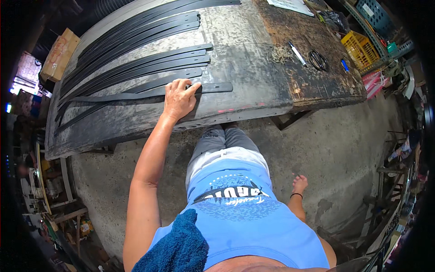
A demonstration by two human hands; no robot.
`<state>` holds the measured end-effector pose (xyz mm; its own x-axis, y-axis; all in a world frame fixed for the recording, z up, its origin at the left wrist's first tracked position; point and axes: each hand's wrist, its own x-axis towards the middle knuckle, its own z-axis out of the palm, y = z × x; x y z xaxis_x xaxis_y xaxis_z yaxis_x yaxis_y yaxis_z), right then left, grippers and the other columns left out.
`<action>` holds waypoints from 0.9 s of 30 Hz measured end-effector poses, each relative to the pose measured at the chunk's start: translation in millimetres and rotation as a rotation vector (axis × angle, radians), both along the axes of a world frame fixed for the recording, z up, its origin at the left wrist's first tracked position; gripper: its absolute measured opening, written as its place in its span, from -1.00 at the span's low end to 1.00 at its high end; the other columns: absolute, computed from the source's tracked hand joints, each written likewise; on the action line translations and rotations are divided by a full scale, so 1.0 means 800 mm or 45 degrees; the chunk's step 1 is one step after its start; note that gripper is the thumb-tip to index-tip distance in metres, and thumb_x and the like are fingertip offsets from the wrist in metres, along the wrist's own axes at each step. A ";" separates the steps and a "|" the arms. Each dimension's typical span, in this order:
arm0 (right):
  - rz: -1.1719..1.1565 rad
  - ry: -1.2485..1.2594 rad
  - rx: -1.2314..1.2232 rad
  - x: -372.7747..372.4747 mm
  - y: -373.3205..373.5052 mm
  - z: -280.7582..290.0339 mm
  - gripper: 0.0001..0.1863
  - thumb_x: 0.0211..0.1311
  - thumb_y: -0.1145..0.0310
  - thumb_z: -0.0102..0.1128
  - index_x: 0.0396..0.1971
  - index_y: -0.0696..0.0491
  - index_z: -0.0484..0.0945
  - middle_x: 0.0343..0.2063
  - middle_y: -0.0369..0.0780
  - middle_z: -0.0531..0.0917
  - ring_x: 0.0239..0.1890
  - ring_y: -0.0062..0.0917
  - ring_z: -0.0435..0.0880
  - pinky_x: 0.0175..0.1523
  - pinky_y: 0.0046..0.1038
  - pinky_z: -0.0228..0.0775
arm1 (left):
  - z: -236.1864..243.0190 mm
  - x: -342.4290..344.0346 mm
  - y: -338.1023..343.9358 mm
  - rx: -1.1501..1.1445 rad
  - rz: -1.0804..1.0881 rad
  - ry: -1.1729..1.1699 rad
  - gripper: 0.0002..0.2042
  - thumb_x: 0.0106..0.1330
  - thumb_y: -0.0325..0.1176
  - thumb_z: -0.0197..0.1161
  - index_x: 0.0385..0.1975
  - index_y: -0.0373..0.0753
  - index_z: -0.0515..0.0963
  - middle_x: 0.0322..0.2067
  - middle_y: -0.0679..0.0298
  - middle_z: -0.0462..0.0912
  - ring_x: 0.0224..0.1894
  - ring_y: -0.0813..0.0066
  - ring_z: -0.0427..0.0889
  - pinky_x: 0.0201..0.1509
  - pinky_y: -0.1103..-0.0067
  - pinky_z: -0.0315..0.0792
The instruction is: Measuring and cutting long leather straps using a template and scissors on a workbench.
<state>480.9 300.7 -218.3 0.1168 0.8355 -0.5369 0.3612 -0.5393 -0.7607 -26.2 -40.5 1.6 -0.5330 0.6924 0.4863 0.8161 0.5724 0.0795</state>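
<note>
Left hand (180,97): pinches black strip (216,88)
Right hand (299,183): empty, fingers loose
Strip: likely light, bendy
Hold: probably 3 o'clock end

Tabletop (244,56) brightly lit, palest toward upper centre; floor (326,140) dimmer. Overexposed patch (31,75) at upper left. Soft shadow just right of the left hand (180,99). Fisheye curvature bows straight edges; corners black. Centre sharp; clutter (54,186) at lower left murky, indistinct.

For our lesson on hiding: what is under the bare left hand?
A flat black strip shows either side of the left hand, over the worn grey tabletop; whatever the hand covers is hidden.
</note>
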 end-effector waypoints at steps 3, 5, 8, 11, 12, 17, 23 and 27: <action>0.094 -0.217 -0.054 -0.002 -0.008 0.013 -0.82 0.30 0.46 -0.06 -0.18 0.12 0.50 -0.46 -0.26 0.56 -0.59 -0.60 0.47 -0.57 -0.58 0.27 | 0.000 0.002 0.030 0.135 -0.238 -0.088 -0.66 -0.03 -0.53 0.22 -0.19 -0.12 0.62 -0.27 0.24 0.57 -0.16 0.19 0.52 -0.06 0.33 0.40; 0.045 -0.206 -0.072 -0.008 -0.010 0.022 -0.81 0.30 0.45 -0.06 -0.18 0.14 0.51 -0.48 -0.25 0.57 -0.60 -0.60 0.47 -0.58 -0.57 0.27 | -0.002 0.007 0.049 0.190 -0.289 -0.151 -0.68 -0.02 -0.53 0.24 -0.20 -0.18 0.62 -0.30 0.21 0.56 -0.19 0.18 0.52 -0.07 0.34 0.42; 0.053 -0.246 0.000 -0.015 -0.007 0.035 -0.80 0.31 0.43 -0.06 -0.20 0.15 0.52 -0.51 -0.25 0.57 -0.62 -0.60 0.48 -0.59 -0.56 0.26 | -0.005 0.018 0.077 0.269 -0.326 -0.252 -0.73 0.01 -0.48 0.30 -0.22 -0.20 0.62 -0.31 0.20 0.55 -0.20 0.18 0.52 -0.08 0.36 0.43; 0.066 -0.248 -0.007 -0.015 0.000 0.045 -0.81 0.31 0.42 -0.06 -0.23 0.15 0.53 -0.52 -0.25 0.57 -0.62 -0.60 0.49 -0.59 -0.53 0.27 | -0.007 0.028 0.099 0.317 -0.350 -0.279 -0.73 0.01 -0.42 0.36 -0.23 -0.20 0.63 -0.33 0.20 0.54 -0.20 0.20 0.52 -0.09 0.37 0.44; 0.015 -0.220 0.037 -0.014 0.003 0.046 -0.81 0.29 0.43 -0.05 -0.23 0.15 0.53 -0.51 -0.25 0.58 -0.62 -0.60 0.50 -0.59 -0.52 0.28 | -0.008 0.030 0.105 0.313 -0.341 -0.290 -0.76 0.03 -0.40 0.37 -0.26 -0.19 0.64 -0.33 0.22 0.54 -0.22 0.21 0.51 -0.10 0.39 0.43; 0.086 -0.387 0.027 0.003 0.016 0.037 -0.82 0.23 0.40 0.00 -0.30 0.15 0.55 -0.54 -0.25 0.59 -0.62 -0.58 0.50 -0.55 -0.48 0.31 | -0.007 0.037 0.111 0.243 -0.333 -0.192 -0.81 0.06 -0.37 0.37 -0.29 -0.10 0.66 -0.36 0.30 0.53 -0.22 0.30 0.50 -0.14 0.42 0.41; 0.247 -0.563 0.169 0.022 0.027 0.010 -0.78 0.24 0.32 0.02 -0.37 0.15 0.55 -0.57 -0.21 0.59 -0.63 -0.49 0.53 -0.53 -0.45 0.37 | -0.012 0.038 0.109 0.209 -0.331 -0.078 -0.89 0.06 -0.39 0.36 -0.42 -0.14 0.61 -0.40 0.32 0.54 -0.29 0.31 0.53 -0.20 0.43 0.44; 0.315 -0.589 0.257 0.023 0.024 0.002 -0.74 0.25 0.28 0.09 -0.42 0.20 0.54 -0.60 -0.20 0.59 -0.68 -0.54 0.51 -0.62 -0.47 0.33 | -0.016 0.038 0.109 0.255 -0.338 -0.060 -0.88 0.06 -0.39 0.33 -0.45 -0.13 0.52 -0.38 0.33 0.53 -0.27 0.31 0.54 -0.20 0.43 0.41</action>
